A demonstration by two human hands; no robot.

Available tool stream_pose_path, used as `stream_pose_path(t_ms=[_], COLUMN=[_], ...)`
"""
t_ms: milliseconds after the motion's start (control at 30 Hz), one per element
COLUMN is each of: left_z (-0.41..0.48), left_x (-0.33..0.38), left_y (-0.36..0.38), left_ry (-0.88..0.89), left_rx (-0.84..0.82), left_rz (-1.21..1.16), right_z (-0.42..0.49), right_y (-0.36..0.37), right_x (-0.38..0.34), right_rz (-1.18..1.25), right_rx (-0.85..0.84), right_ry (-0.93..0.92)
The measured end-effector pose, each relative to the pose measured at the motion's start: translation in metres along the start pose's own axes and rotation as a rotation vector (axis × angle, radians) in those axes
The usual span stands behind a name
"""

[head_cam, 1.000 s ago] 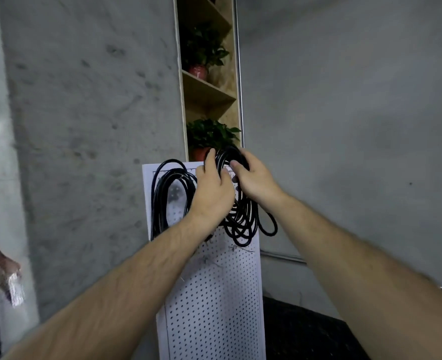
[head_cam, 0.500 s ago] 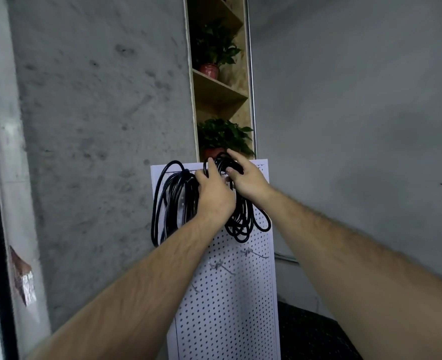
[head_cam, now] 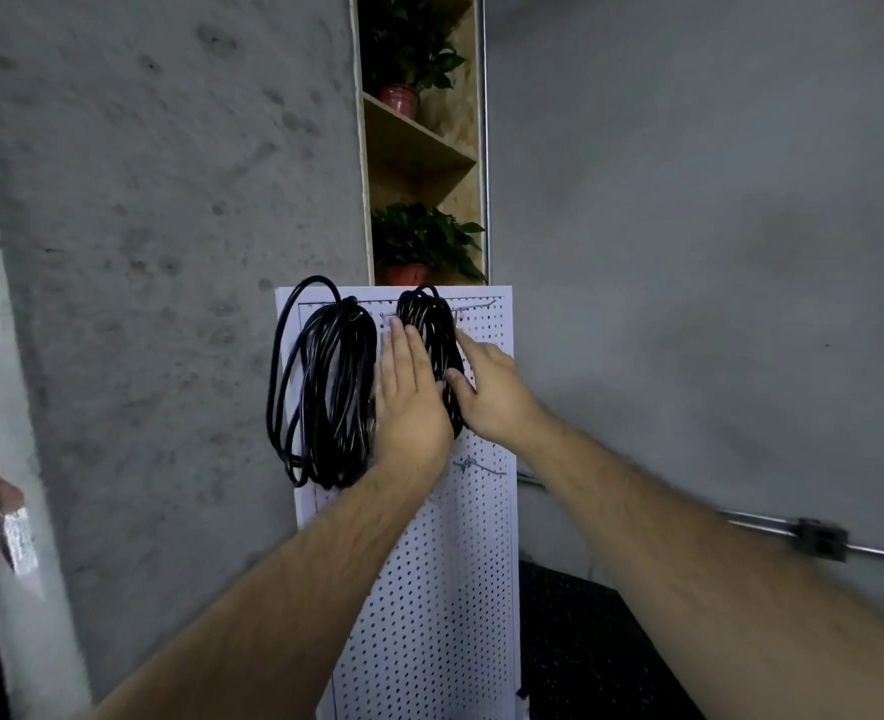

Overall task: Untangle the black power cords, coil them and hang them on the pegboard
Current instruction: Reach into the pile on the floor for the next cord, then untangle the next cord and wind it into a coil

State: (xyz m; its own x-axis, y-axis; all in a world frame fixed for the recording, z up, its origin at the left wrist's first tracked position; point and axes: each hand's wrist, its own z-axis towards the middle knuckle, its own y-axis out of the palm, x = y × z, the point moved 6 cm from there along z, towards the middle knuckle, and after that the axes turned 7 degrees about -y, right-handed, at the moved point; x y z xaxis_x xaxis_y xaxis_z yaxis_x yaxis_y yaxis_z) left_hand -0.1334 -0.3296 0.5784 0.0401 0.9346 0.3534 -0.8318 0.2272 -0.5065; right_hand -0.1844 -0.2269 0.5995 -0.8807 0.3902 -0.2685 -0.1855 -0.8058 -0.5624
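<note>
We settle the coil (head_cam: pixel 429 317) on the pegboard (head_cam: pixel 429 589), left hand (head_cam: pixel 411 394) and right hand (head_cam: pixel 491 389) flat against it; next, we should ease off gently.

head cam | faces forward, close to pegboard (head_cam: pixel 450 589) | single view

Pegboard (head_cam: pixel 429 589), left coil (head_cam: pixel 325 381), right coil (head_cam: pixel 424 314) between left hand (head_cam: pixel 411 402), right hand (head_cam: pixel 491 392)
</note>
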Motion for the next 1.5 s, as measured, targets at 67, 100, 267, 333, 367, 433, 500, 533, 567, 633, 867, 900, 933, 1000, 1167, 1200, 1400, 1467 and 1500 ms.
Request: stream_pose_path(t_ms=[67,100,267,333,367,433,500,533,567,633,867,900,933,1000,1167,1200,1400,1467,1500], left_z=[-0.020,-0.034,-0.120,-0.158,-0.179,-0.229,-0.285,-0.313,-0.340,-0.389,-0.534,-0.553,-0.571,-0.600,-0.659,-0.668,-0.708,-0.720,-0.725], left_x=[0.003,0.005,-0.004,-0.015,-0.020,-0.027,-0.034,-0.039,-0.045,-0.057,-0.095,-0.102,-0.107,-0.117,-0.127,-0.127,-0.125,-0.123,-0.121], left_y=[0.002,0.003,0.028,0.051,0.065,0.093,0.124,0.140,0.154,0.179,0.251,0.262,0.271,0.288,0.318,0.323,0.366,0.372,0.374], left_ry=[0.083,0.128,0.271,0.266,0.256,0.259,0.283,0.271,0.243,0.184,0.044,0.022,-0.006,-0.072,-0.207,-0.214,-0.277,-0.299,-0.282], left_rx=[0.049,0.064,-0.012,-0.082,-0.131,-0.253,-0.390,-0.465,-0.537,-0.662,-1.105,-1.198,-1.270,-1.384,-1.601,-1.625,-1.770,-1.817,-1.826], left_rz=[0.038,0.041,-0.009,0.005,0.016,0.024,0.048,0.058,0.057,0.035,0.061,0.090,0.106,0.104,0.110,0.118,0.093,0.095,0.117], right_z=[-0.026,-0.040,-0.128,-0.173,-0.199,-0.255,-0.311,-0.340,-0.367,-0.418,-0.576,-0.597,-0.616,-0.650,-0.717,-0.731,-0.803,-0.807,-0.808], right_y=[-0.004,-0.005,0.009,0.028,0.041,0.068,0.096,0.110,0.124,0.145,0.206,0.213,0.218,0.227,0.231,0.227,0.225,0.227,0.229], right_x=[-0.004,-0.006,-0.007,0.002,0.010,0.026,0.042,0.051,0.059,0.073,0.110,0.116,0.120,0.127,0.138,0.140,0.141,0.147,0.149], right_rz=[-0.255,-0.338,-0.478,-0.468,-0.470,-0.454,-0.425,-0.412,-0.398,-0.369,-0.215,-0.191,-0.172,-0.156,-0.229,-0.269,-0.168,-0.279,-0.332], right_rx=[0.024,0.047,0.021,-0.065,-0.100,-0.188,-0.287,-0.345,-0.394,-0.456,-0.838,-0.897,-0.953,-1.025,-0.960,-0.901,-0.840,-1.048,-1.124], right_ry=[-0.010,-0.042,-0.169,-0.130,-0.108,-0.044,0.028,0.074,0.120,0.205,0.605,0.667,0.723,0.790,1.104,1.241,1.936,1.793,1.686])
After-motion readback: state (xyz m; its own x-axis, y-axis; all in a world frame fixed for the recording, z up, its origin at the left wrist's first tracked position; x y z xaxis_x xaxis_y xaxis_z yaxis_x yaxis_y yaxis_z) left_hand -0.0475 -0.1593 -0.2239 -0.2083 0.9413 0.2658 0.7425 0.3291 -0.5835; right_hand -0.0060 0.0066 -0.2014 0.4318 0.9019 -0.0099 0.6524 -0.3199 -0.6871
